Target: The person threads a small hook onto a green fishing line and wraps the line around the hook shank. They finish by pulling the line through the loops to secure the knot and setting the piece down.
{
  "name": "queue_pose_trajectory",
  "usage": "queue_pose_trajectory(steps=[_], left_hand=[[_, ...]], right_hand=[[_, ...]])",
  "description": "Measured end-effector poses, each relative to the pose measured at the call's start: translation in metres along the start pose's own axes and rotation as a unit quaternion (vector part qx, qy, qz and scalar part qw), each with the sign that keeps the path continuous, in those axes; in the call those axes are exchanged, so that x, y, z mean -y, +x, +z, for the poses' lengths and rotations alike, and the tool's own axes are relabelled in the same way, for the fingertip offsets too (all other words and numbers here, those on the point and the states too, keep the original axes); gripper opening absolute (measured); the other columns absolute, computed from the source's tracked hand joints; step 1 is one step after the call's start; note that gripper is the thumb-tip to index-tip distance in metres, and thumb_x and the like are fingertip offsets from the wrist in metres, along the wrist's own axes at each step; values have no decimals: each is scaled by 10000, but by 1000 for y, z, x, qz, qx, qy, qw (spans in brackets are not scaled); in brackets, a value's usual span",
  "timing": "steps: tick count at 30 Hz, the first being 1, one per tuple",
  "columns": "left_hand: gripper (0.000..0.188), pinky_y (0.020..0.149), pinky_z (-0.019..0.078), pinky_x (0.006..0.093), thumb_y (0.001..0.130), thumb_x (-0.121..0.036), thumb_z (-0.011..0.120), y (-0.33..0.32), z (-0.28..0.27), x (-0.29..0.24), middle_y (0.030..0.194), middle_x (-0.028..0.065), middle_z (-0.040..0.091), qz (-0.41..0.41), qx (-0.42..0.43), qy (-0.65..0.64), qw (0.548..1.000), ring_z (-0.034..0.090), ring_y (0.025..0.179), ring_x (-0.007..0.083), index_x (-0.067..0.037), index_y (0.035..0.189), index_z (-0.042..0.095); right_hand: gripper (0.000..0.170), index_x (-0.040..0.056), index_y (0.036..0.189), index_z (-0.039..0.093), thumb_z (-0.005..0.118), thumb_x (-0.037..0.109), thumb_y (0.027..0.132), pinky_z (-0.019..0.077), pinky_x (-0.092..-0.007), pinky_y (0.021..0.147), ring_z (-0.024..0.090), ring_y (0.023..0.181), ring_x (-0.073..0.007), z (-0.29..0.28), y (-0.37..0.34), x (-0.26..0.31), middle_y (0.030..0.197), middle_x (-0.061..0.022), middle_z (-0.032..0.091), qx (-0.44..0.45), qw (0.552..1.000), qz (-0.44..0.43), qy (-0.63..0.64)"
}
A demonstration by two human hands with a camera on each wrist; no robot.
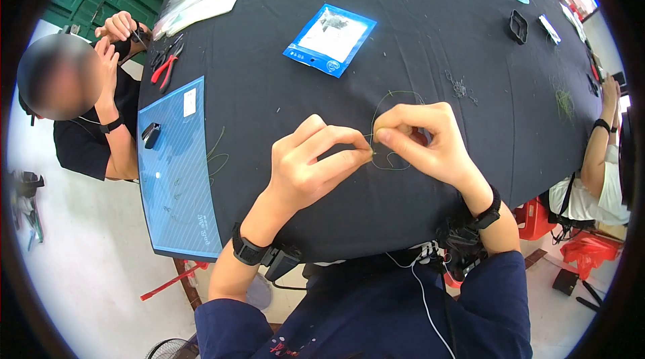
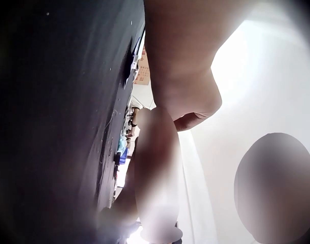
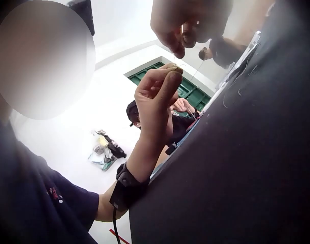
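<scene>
Head view: left hand [image 1: 304, 157] pinches the thin green cord [image 1: 391, 169] between thumb and index; right hand [image 1: 426, 141] does the same just beside it, fingertips nearly meeting. Cord is over the near half of the black table [image 1: 470, 181], one loop arcing beyond the fingers, another curling below the right hand. Can't tell if the loops touch the cloth. Blue pouch [image 1: 330, 40] sits farther out; blue folder [image 1: 178, 177] at the left edge, loose strands [image 1: 218, 155] beside it, red pliers [image 1: 166, 70] above. Handling, my read: almost weightless, limp but a bit springy since it holds its curves, probably slick, easy to kink or lose. Hold it with thumb and index pads, close to the crossing, short free length; fine tips only, no palm grip. Left wrist view: left hand large and dark, right hand blurred; cord not discernible, so grip can't be told from there. Right wrist view: left pinch is clear, faint strand at its tips; right hand is blurred above it, its grip unclear here.
</scene>
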State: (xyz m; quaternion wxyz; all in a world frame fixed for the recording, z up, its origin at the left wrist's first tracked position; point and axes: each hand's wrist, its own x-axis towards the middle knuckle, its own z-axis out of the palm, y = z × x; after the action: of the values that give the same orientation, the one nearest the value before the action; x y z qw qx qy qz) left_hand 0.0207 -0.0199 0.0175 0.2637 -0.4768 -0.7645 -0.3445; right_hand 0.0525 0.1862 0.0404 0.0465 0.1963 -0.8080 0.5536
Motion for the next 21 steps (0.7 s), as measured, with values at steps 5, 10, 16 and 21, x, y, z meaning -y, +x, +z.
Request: queue_pose_trajectory(steps=[5, 10, 16, 21], left_hand=[[186, 494, 391, 227, 601, -78, 796, 3, -1, -4, 806, -45, 643, -15, -16, -57, 998, 464, 619, 127, -135, 721, 666], [223, 554, 390, 247, 607, -10, 784, 2, -1, -1, 827, -21, 657, -77, -51, -40, 995, 504, 668, 134, -126, 777, 698], [217, 572, 386, 246, 615, 1, 771, 0, -1, 0, 847, -10, 658, -94, -49, -12, 994, 501, 669, 128, -117, 784, 704], [207, 538, 377, 237, 608, -16, 771, 1, 0, 0, 848, -13, 656, -78, -37, 5, 996, 493, 656, 123, -111, 776, 697]], right_hand=[[39, 32, 818, 657, 652, 67, 801, 337, -239, 459, 431, 474, -77, 9, 1, -9, 571, -26, 542, -3, 999, 27, -25], [48, 12, 807, 678, 680, 38, 767, 373, -264, 462, 490, 483, -140, 17, -1, -14, 604, -53, 580, 97, 995, -11, -37], [57, 36, 818, 694, 682, 43, 762, 398, -264, 473, 539, 506, -146, 16, -4, -9, 664, -65, 630, 137, 990, -14, -17], [54, 39, 814, 668, 662, 90, 799, 422, -291, 499, 562, 504, -165, 11, -2, 2, 623, -73, 605, 145, 989, -8, -19]])
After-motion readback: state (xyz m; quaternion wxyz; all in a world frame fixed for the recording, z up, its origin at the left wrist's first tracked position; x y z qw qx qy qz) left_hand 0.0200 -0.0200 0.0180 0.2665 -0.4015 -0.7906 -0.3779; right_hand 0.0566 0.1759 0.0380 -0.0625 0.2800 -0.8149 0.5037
